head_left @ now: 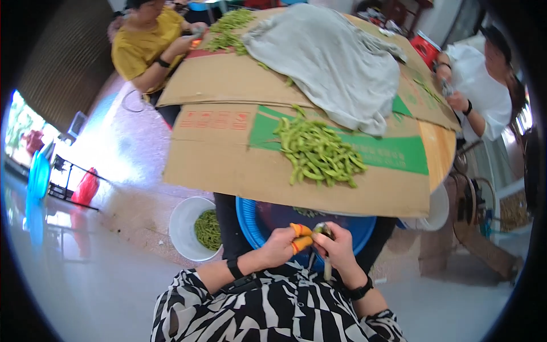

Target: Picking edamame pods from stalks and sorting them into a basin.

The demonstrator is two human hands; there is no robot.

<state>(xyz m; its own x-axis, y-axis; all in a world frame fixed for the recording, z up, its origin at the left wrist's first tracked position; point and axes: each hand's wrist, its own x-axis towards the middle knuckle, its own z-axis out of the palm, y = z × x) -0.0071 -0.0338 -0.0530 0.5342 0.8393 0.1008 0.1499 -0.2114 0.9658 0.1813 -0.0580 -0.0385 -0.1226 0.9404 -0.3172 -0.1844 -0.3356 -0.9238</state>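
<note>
My left hand (pixel 276 248) is closed in a pinch, with orange covers (pixel 301 245) on its thumb and forefinger. What lies between those fingertips is too small to make out. My right hand (pixel 341 251) grips a small tool (pixel 327 270) with a dark upper part and a pale lower end; its exact kind is unclear. The hands meet above a blue basin (pixel 247 221) at my lap, where some green bits show. Ahead of them, a pile of green bean pods (pixel 320 153) lies on flattened cardboard (pixel 213 157).
A grey cloth (pixel 330 60) covers a mound on the table. More pods (pixel 228 31) lie far left. A white bucket (pixel 179 231) holding green pieces stands left of my legs; another pale bucket (pixel 436 211) is at right. Co-workers in yellow (pixel 137 51) and white (pixel 476 85) sit opposite.
</note>
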